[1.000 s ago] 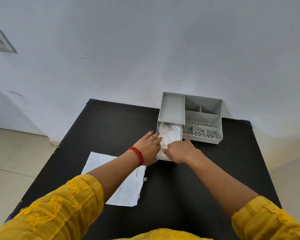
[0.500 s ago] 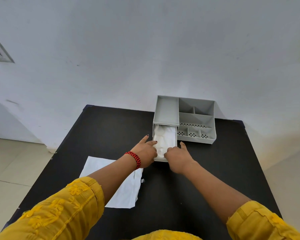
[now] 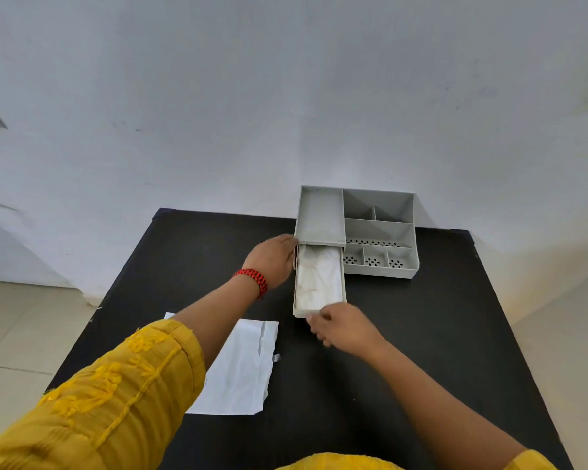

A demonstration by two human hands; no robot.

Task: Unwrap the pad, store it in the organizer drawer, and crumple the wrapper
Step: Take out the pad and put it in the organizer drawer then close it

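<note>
1. Grey plastic forms the one organizer [image 3: 377, 228], which stands at the far side of the one black table [image 3: 421, 351], against the white wall [image 3: 286, 96].
2. Its top shows one long compartment on the left, two small ones at the back right, one wide one with a perforated strip, and three small perforated ones in front.
3. One drawer [image 3: 319, 312] is pulled out towards the person, and one white pad [image 3: 318, 279] lies inside it.
4. Two hands are in view. The left hand [image 3: 274, 262], with one red bracelet [image 3: 253, 281] on its wrist, has fingers curled against the organizer's left front corner.
5. The right hand [image 3: 345, 330] pinches the drawer's front edge.
6. One white wrapper [image 3: 238, 371] lies flat on the table, uncrumpled, partly under the yellow left sleeve [image 3: 116, 395].
</note>
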